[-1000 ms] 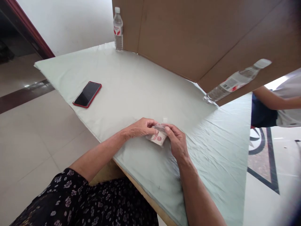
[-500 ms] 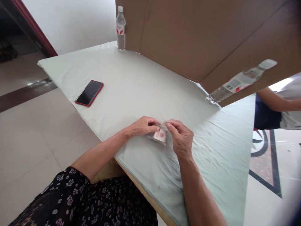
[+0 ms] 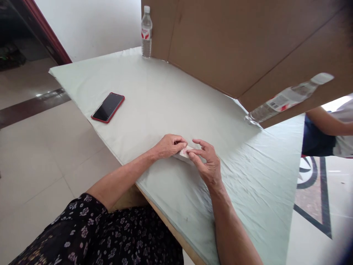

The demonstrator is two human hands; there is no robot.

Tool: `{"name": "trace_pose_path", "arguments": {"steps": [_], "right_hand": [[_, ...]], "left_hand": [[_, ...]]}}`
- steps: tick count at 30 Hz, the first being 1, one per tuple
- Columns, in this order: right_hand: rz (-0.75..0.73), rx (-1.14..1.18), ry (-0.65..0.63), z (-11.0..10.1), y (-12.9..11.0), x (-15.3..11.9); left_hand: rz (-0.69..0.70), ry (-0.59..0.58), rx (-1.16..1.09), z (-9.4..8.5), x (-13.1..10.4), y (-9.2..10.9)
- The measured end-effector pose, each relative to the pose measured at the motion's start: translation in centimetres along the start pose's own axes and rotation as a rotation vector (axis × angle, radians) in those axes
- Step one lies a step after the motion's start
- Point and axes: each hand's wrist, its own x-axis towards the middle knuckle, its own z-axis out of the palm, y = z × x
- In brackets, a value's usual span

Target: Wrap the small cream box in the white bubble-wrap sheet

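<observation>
A small white pack with red print (image 3: 184,151) lies on the pale green cloth, partly covered by my fingers; its exact kind cannot be made out. My left hand (image 3: 169,145) is closed on the pack's left end, thumb on the near side and fingers curled over the far side. At its right end, my right hand (image 3: 207,160) pinches the pack between thumb and forefinger, while another finger is raised and bent.
A phone in a red case (image 3: 108,107) lies at the left. One water bottle (image 3: 146,32) stands at the back; another bottle (image 3: 286,99) leans against the brown cardboard panel (image 3: 209,40) at the right. Beyond it, another person's arm (image 3: 328,121) shows.
My right thumb and forefinger have moved from a clear film above the pack down onto its right part. The pack's printed face is now more covered. The camera view has shifted slightly.
</observation>
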Motion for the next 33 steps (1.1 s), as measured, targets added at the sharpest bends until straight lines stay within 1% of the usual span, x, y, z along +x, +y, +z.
{"name": "trace_pose_path", "arguments": {"steps": [2, 5, 7, 9, 11, 13, 16, 18, 20, 22, 23, 25, 28, 33], "right_hand": [[0.037, 0.142, 0.016, -0.2, 0.4, -0.1], [0.137, 0.39, 0.045, -0.6, 1.7, -0.2], [0.198, 0.447, -0.015, -0.8, 2.6, -0.2], [0.221, 0.41, -0.127, -0.8, 3.2, -0.3], [0.2, 0.309, -0.22, -0.6, 3.4, -0.4], [0.168, 0.211, -0.255, -0.3, 3.2, -0.5], [0.143, 0.167, -0.215, 0.3, 2.7, -0.7], [0.138, 0.179, -0.149, 0.7, 2.4, -0.8], [0.119, 0.187, -0.063, 1.1, 2.1, -0.8], [0.102, 0.18, 0.016, 1.3, 1.8, -0.9], [0.106, 0.17, 0.036, 1.4, 1.8, -0.9], [0.148, 0.135, 0.02, 1.6, 1.9, -0.9], [0.203, 0.066, -0.047, 1.5, 2.3, -1.0], [0.171, 0.034, -0.033, 1.3, 2.6, -1.0]], "left_hand": [[0.001, 0.002, 0.006, -0.1, 0.0, 0.0], [-0.018, 0.003, -0.005, -0.1, 0.0, 0.1], [-0.035, 0.002, -0.015, -0.1, 0.0, 0.1], [-0.046, 0.003, -0.019, -0.2, 0.0, 0.1], [-0.055, -0.009, -0.034, -0.5, 0.0, 0.3], [-0.068, -0.039, -0.076, -0.9, -0.1, 0.4], [-0.066, -0.139, -0.09, -1.4, -0.4, 0.7], [-0.017, -0.183, -0.037, -1.5, -0.5, 0.8], [0.072, -0.164, -0.002, -1.4, -0.6, 0.8], [0.156, -0.115, 0.0, -1.3, -0.6, 0.8], [0.177, -0.095, 0.003, -1.3, -0.7, 0.7], [0.168, -0.069, 0.024, -1.3, -0.7, 0.6], [0.098, -0.072, 0.075, -1.3, -0.8, 0.5], [0.101, -0.073, 0.209, -0.9, -0.8, 0.4]]}}
